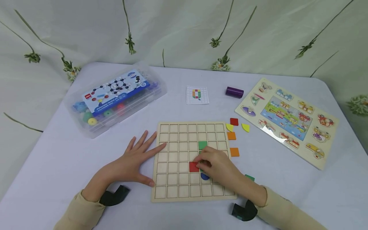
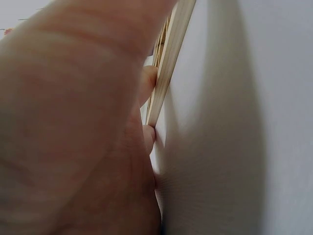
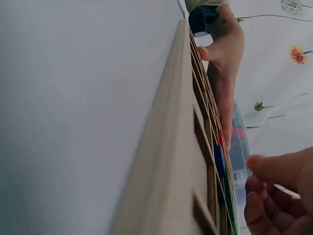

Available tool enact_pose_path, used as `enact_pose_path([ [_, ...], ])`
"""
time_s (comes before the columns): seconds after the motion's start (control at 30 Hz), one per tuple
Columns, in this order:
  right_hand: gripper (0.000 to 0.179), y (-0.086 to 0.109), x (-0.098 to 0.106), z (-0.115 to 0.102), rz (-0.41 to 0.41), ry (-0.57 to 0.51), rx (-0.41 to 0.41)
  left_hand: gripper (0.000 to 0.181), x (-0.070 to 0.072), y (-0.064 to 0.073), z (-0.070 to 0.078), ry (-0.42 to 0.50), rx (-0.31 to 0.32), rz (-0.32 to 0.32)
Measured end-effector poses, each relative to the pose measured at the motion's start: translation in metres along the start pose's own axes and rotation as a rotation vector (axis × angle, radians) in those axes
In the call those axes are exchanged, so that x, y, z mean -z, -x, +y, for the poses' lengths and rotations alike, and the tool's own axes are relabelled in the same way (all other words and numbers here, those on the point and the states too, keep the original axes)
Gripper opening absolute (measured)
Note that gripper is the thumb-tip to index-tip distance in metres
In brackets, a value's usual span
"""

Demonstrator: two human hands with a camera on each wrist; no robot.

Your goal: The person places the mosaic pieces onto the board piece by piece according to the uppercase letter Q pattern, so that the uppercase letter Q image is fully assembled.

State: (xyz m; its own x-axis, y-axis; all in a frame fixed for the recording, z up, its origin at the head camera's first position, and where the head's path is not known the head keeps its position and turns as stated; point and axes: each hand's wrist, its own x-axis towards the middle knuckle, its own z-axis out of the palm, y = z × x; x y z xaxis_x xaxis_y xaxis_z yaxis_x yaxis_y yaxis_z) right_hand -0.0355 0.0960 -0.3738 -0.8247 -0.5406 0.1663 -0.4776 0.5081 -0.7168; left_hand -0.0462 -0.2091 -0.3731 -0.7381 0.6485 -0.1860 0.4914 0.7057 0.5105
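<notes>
A wooden grid board (image 1: 172, 191) lies flat on the white table. My left hand (image 1: 130, 163) rests with spread fingers at its left edge; the left wrist view shows the board's side (image 2: 171, 63) beside the fingers. Over the board, my right hand (image 1: 218, 164) has bent fingers, their tips at the red square tile (image 1: 194, 167), which lies in a cell. Its thumb and fingers hold nothing visible in the right wrist view. A green tile (image 1: 202, 145) sits higher up, and a blue rounded piece (image 1: 205, 176) lies below the fingers. Other green pieces are partly hidden by this hand.
Right of the board lie a red tile (image 1: 234, 121), orange tiles (image 1: 234, 152), yellow curved pieces (image 1: 245, 127) and a green piece (image 1: 249, 177). Behind are a pattern card (image 1: 196, 95), a purple cylinder (image 1: 234, 92), a picture puzzle (image 1: 287, 123) and a clear plastic case (image 1: 126, 118).
</notes>
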Motion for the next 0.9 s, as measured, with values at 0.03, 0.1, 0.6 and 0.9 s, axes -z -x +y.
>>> enact_pose_path([
  [0.03, 0.011, 0.0, 0.001, -0.001, 0.003, -0.013, -0.003, 0.113, 0.0, 0.0, 0.0, 0.0, -0.001, 0.002],
  [0.1, 0.011, -0.001, 0.006, 0.0, 0.011, -0.055, -0.007, 0.113, -0.001, 0.0, -0.001, 0.0, -0.001, 0.003],
  [0.6, 0.019, 0.08, 0.095, 0.066, -0.048, -0.244, -0.158, 0.114, 0.0, 0.0, 0.0, 0.005, 0.015, -0.003],
  [0.9, 0.035, 0.104, 0.091, 0.073, -0.12, -0.21, -0.053, 0.113, -0.001, 0.0, 0.0, 0.004, 0.01, -0.003],
])
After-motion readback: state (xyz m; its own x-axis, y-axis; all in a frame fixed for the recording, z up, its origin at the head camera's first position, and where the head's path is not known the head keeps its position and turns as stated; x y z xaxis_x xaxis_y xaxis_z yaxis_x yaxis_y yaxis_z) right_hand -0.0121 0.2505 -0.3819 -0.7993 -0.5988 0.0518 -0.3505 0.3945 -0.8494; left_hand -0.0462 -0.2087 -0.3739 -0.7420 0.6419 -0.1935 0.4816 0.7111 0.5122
